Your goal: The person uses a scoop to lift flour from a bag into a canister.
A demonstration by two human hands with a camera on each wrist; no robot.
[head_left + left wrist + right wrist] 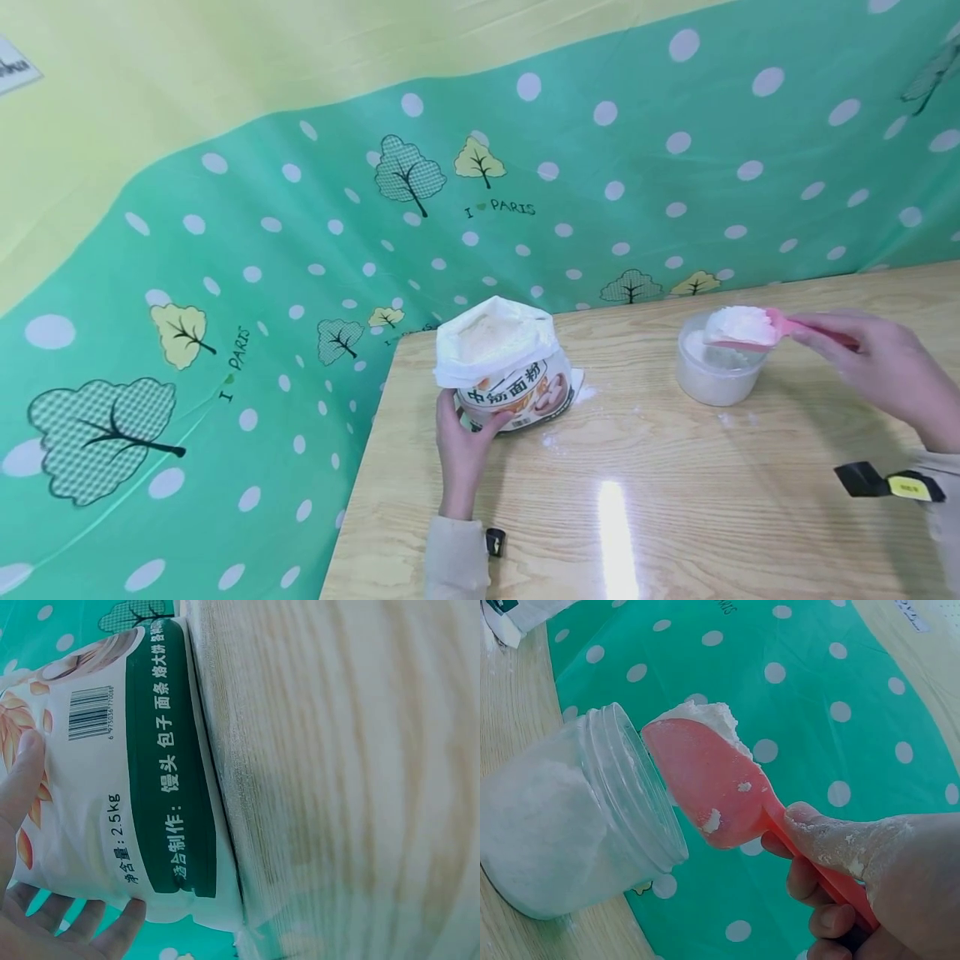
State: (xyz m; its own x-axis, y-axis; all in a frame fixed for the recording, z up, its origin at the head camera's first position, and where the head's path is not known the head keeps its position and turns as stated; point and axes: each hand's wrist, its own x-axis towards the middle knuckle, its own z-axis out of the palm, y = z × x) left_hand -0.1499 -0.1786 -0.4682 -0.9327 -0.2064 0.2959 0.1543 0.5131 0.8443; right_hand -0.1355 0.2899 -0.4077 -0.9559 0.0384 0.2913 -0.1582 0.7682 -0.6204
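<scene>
In the head view my right hand [873,358] grips the handle of a pink scoop [705,776] heaped with white flour [742,323]. The scoop is over the mouth of a clear plastic jar [716,385], which holds more flour. White powder clings to my right thumb in the right wrist view. On the left, an opened bag of flour [517,398] stands with its white top folded outward and flour showing inside. My left hand [463,446] holds the bag low on its side, thumb [26,776] on the printed front and fingers around the edge.
Bag and jar stand on a wood-grain table [675,500] near its back edge. Spilled flour [585,392] dusts the tabletop beside the bag. A green dotted cloth [570,167] hangs behind the table and along its left side.
</scene>
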